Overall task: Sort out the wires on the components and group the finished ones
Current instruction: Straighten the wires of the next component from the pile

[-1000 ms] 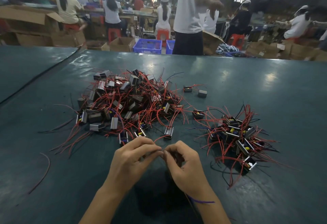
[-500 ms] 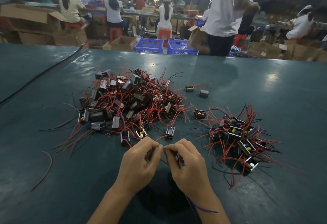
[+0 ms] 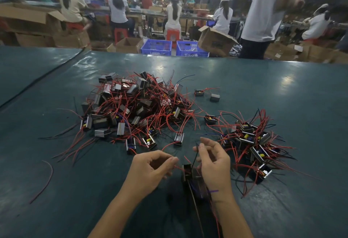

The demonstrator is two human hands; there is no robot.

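Pinching a thin red wire (image 3: 178, 167) between thumb and forefinger, the left hand (image 3: 150, 170) has its other fingers curled in toward the palm. The right hand (image 3: 212, 164) sits just beside it, a little higher, and pinches a thin black wire (image 3: 194, 155) between thumb and forefinger, with its remaining fingers loosely bent. Both wires run down to a small dark boxy component with a metal frame (image 3: 188, 172), which sits between the two hands, partly under the right palm. Whether it rests on the surface or hangs from the wires cannot be told. A short purple wire (image 3: 213, 191) crosses the right wrist.

To the right of the hands lies a smaller heap of like components with red and black leads (image 3: 252, 143). Farther ahead and to the left spreads a large tangled heap of components and red wires (image 3: 135, 109). Two single components (image 3: 199, 92) (image 3: 214, 97) lie apart beyond it on the right. A loose curved red wire (image 3: 44, 181) lies well to the left on the dark teal surface (image 3: 282, 91).

Beyond the far edge stand two blue plastic crates (image 3: 156, 47) and open cardboard boxes (image 3: 129, 44). People in white tops sit at benches behind them.
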